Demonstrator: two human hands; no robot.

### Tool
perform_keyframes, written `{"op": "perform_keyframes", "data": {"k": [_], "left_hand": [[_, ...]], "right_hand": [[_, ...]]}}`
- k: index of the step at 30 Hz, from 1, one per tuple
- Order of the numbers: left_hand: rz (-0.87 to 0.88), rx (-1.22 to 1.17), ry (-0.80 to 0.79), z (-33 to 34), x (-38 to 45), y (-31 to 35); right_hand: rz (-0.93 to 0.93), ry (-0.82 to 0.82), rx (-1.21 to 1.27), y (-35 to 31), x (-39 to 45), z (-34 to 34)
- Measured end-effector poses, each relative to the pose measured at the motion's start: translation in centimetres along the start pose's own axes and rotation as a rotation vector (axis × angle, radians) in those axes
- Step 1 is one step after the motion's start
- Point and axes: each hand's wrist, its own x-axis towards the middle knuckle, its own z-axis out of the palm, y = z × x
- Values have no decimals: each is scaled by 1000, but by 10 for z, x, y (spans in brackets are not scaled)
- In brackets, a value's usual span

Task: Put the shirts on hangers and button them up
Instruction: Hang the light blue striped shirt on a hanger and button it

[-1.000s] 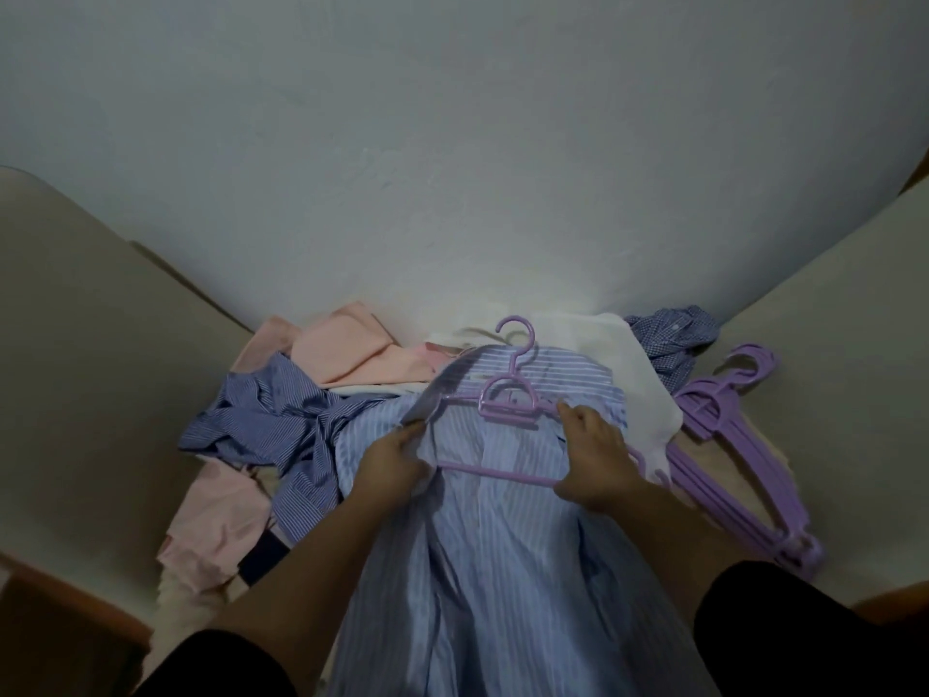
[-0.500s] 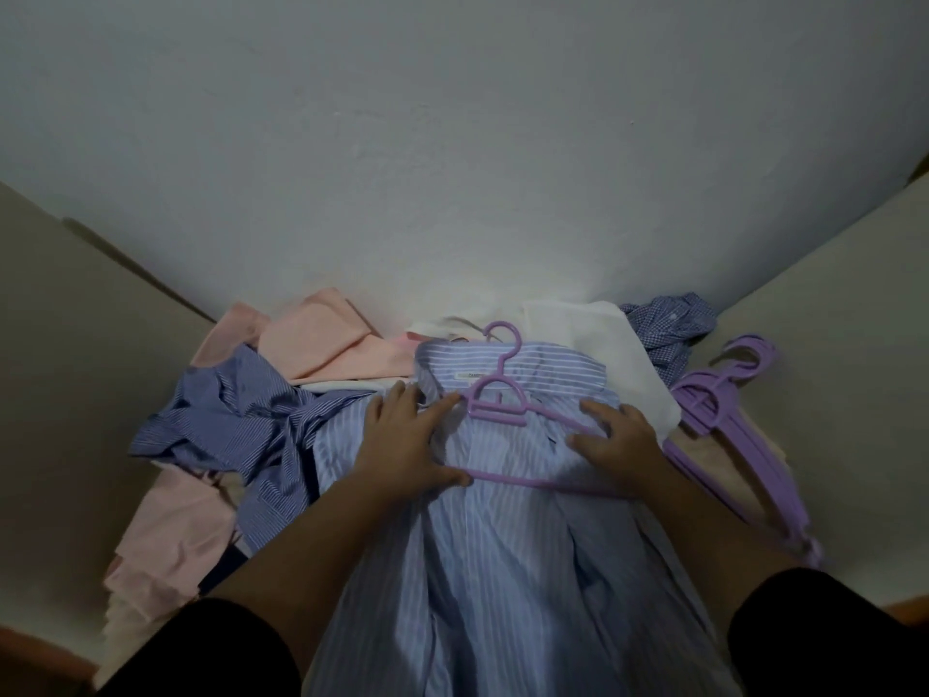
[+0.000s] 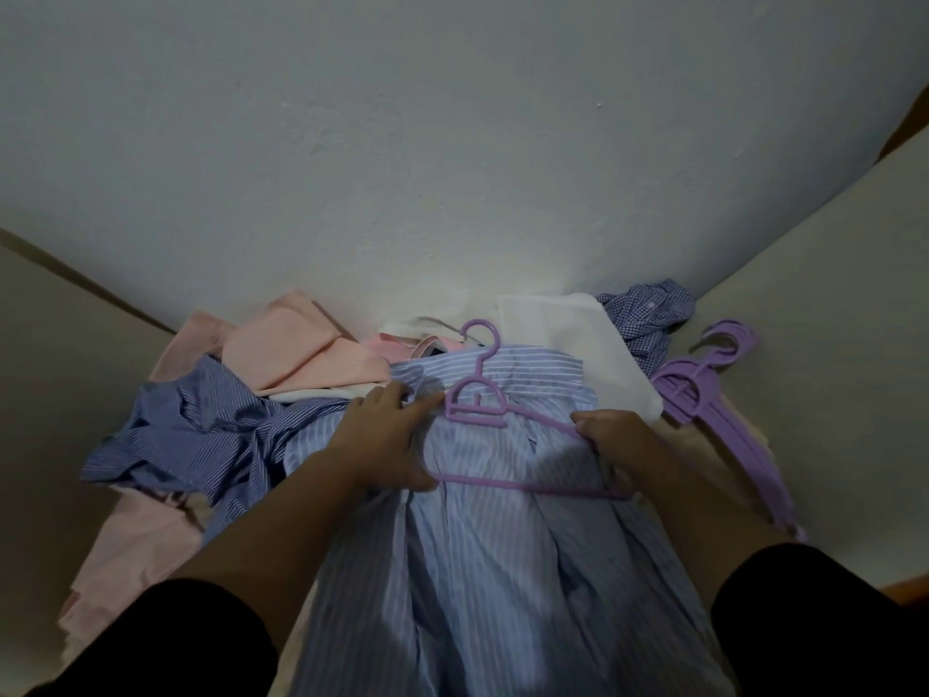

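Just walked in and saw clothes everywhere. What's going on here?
A person is fitting a purple hanger into a light blue striped shirt. The left hand grips the shirt's shoulder by the collar; the right hand holds the hanger's other end and the fabric there. The shirt front is open, not buttoned. More shirts lie piled to the left, spare hangers to the right.

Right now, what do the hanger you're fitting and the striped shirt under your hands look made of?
Purple hanger: looks like moulded plastic, thin, smooth bars of one even colour. Light blue striped shirt: seems a thin woven fabric, cotton-like, matte, with soft folds and creases; the exact fibre can't be told.
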Motion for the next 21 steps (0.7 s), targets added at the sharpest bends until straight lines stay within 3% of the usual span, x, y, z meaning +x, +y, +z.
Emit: {"op": "perform_keyframes", "data": {"k": [8,12,18,21], "left_hand": [[33,9,121,-20,-20,-24],[36,61,151,-32,-29,-30],[-18,187,82,-40,-36,-32],[-145,159,78,-38,-30,-21]], "right_hand": [[-305,145,-253,-14,0,-29],[-322,160,-408,-24,2,-38],[-288,216,-276,-55,-5,-55],[-231,228,-6,-73,-18,-42]]}}
